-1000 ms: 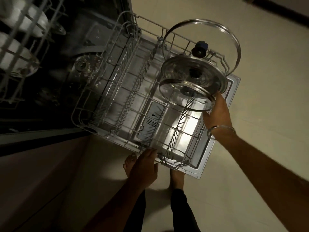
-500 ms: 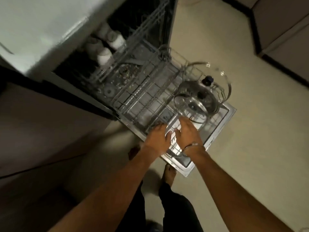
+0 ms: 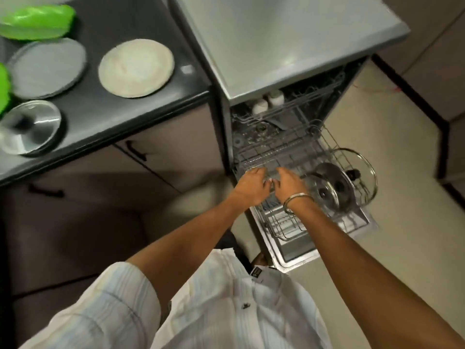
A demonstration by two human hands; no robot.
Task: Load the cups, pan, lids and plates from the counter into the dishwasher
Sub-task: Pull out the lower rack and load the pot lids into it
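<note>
Both hands hover over the pulled-out wire lower rack point(image 3: 289, 222), holding nothing: the left hand point(image 3: 251, 185) and right hand point(image 3: 289, 183) have loosely curled, relaxed fingers. Three round lids stand on edge at the rack's right: a large glass lid point(image 3: 362, 167) with a dark knob and two smaller steel lids point(image 3: 329, 182). On the dark surface point(image 3: 151, 107) to the left lie a cream plate point(image 3: 136, 68), a grey steel plate point(image 3: 46, 66) and a shiny domed steel lid point(image 3: 30, 127). A knock to the rack could tip the upright lids together, and the glass one might chip.
</note>
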